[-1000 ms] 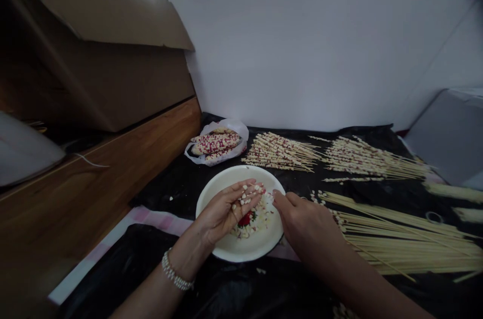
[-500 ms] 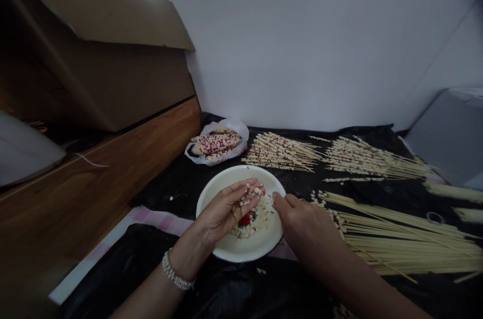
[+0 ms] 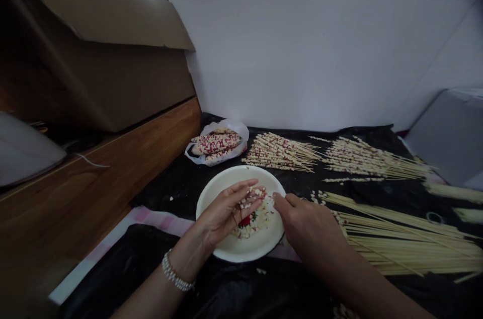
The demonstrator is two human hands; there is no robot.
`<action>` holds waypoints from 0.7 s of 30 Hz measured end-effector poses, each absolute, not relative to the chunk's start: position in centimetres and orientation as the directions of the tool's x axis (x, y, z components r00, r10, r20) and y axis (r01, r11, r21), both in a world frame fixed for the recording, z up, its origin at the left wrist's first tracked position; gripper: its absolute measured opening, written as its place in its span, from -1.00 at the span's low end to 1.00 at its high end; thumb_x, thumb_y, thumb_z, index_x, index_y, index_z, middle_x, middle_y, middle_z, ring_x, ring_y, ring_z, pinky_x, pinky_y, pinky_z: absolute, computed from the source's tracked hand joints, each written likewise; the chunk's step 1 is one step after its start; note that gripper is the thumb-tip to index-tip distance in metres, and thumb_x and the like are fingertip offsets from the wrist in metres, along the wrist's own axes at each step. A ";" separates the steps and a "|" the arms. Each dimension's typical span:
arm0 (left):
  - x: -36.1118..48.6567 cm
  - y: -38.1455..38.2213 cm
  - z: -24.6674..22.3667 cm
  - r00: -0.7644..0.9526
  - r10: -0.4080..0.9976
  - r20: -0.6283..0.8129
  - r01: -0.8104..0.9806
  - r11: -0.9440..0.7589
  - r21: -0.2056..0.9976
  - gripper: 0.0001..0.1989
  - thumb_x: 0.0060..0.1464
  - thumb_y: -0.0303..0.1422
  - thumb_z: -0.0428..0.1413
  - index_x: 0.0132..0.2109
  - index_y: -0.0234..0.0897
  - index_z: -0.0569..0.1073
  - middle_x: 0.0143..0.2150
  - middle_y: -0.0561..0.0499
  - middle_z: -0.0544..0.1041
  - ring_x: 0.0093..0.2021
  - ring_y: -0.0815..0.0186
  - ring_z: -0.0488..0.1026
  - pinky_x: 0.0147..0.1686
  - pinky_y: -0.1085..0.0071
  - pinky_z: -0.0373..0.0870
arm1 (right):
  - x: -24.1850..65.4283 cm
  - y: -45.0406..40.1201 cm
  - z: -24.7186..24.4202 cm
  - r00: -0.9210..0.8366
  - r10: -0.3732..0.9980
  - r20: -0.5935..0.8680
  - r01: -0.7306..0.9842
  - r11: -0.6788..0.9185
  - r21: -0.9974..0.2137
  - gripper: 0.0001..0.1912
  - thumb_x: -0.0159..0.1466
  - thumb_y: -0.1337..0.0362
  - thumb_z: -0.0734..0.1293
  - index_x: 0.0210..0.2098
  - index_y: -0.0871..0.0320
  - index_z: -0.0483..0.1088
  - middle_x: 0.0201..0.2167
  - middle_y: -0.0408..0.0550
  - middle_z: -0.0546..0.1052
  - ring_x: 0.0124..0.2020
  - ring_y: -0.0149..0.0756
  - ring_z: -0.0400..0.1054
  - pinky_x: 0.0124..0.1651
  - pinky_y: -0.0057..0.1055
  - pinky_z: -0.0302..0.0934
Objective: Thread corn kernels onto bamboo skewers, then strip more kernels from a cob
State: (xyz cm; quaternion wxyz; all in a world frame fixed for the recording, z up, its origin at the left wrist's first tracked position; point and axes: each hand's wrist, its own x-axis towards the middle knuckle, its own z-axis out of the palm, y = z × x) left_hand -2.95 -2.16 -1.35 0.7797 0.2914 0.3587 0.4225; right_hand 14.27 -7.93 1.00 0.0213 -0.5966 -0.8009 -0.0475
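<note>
Kernels (image 3: 247, 202) lie by the fingers of the left hand (image 3: 222, 216), upturned and loosely open above the white bowl (image 3: 221, 183), just left of the right hand (image 3: 309, 221); whether that bent-fingered grip pinches anything, I cannot tell.

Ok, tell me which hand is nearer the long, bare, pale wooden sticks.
Right. The right hand is just left of the sticks; the left hand is farther left, over the round white bowl.
</note>
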 end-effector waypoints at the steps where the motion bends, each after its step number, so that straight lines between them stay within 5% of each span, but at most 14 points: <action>1: -3.0 -2.1 -1.4 0.381 0.870 -0.312 -0.460 0.472 0.753 -0.79 0.08 -0.53 0.14 -0.11 -0.39 0.52 -0.14 -0.13 0.55 -0.11 0.30 0.50 0.06 0.30 0.37 | 14.3 -7.9 0.9 -0.277 0.956 0.096 0.961 0.273 0.050 -0.72 0.24 0.49 0.16 -0.13 0.13 0.36 -0.34 -0.07 0.49 -0.40 -0.29 0.43 -0.50 -0.41 0.08; 9: -2.9 -1.8 -1.7 0.319 0.896 -0.309 -0.460 0.431 0.776 -0.81 -0.04 -0.60 0.22 -0.22 -0.37 0.55 -0.23 -0.05 0.56 -0.25 0.42 0.51 -0.14 0.54 0.45 | 14.2 -7.9 0.6 -0.276 0.953 0.128 0.961 0.273 0.036 -0.65 0.23 0.50 0.18 -0.03 0.15 0.35 -0.32 -0.07 0.49 -0.40 -0.28 0.43 -0.51 -0.40 0.05; 14: -2.8 -1.7 -1.5 0.241 0.917 -0.317 -0.487 0.396 0.778 -0.82 0.02 -0.58 0.17 -0.18 -0.40 0.53 -0.18 -0.12 0.57 -0.18 0.35 0.52 -0.10 0.50 0.45 | 14.3 -7.9 0.9 -0.271 0.952 0.142 0.962 0.267 0.049 -0.72 0.24 0.50 0.17 -0.12 0.14 0.37 -0.37 -0.09 0.48 -0.43 -0.31 0.42 -0.52 -0.41 0.01; 21: -3.2 -1.5 -1.5 0.363 0.854 -0.373 -0.578 0.520 0.629 -0.33 -0.11 -0.80 -0.08 0.18 -0.37 0.27 0.04 -0.21 0.48 0.07 0.21 0.43 0.09 0.27 0.35 | 14.2 -7.9 1.4 -0.238 0.967 0.089 0.971 0.235 0.042 -0.77 0.26 0.46 0.18 -0.17 0.12 0.38 -0.36 -0.08 0.47 -0.43 -0.28 0.42 -0.53 -0.38 -0.05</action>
